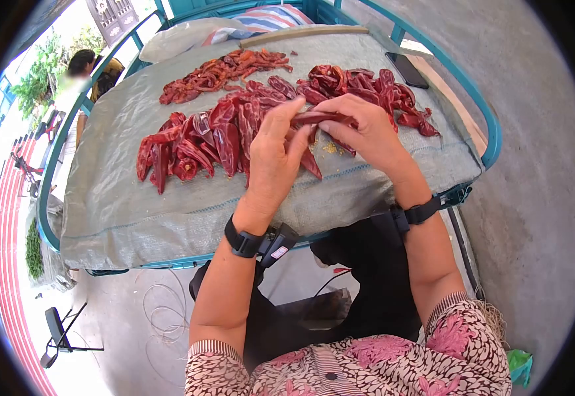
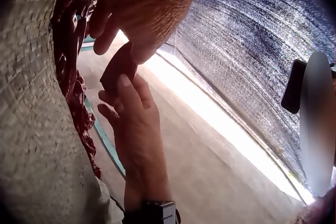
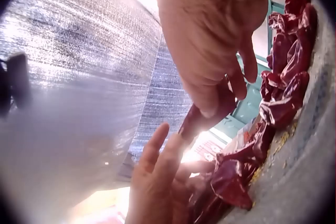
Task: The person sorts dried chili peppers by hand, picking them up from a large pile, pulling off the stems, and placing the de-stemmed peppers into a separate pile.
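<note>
A dried red chili pepper (image 1: 318, 117) is stretched between my two hands above the pile. My right hand (image 1: 370, 135) pinches it with the thumb below and the fingers curled over the top. At its other end my left hand (image 1: 274, 155) holds it between thumb and fingers. In the left wrist view the pepper (image 2: 116, 69) looks broad and dark, the right thumb lying flat along it. The right wrist view shows the pepper (image 3: 210, 113) slanting from the right hand down to the left fingertips. Below the hands lies a heap of whole dried chilies (image 1: 224, 129).
Woven sheeting (image 1: 168, 224) covers the blue-railed cart bed (image 1: 492, 132). Flattened, darker orange-red chili pieces (image 1: 228, 72) lie farther back, more whole chilies (image 1: 366, 89) at right. Yellow seeds (image 1: 332, 148) are scattered near the hands. A phone (image 1: 407, 70) lies by the right rail. Another person (image 1: 106, 72) is beyond the left rail.
</note>
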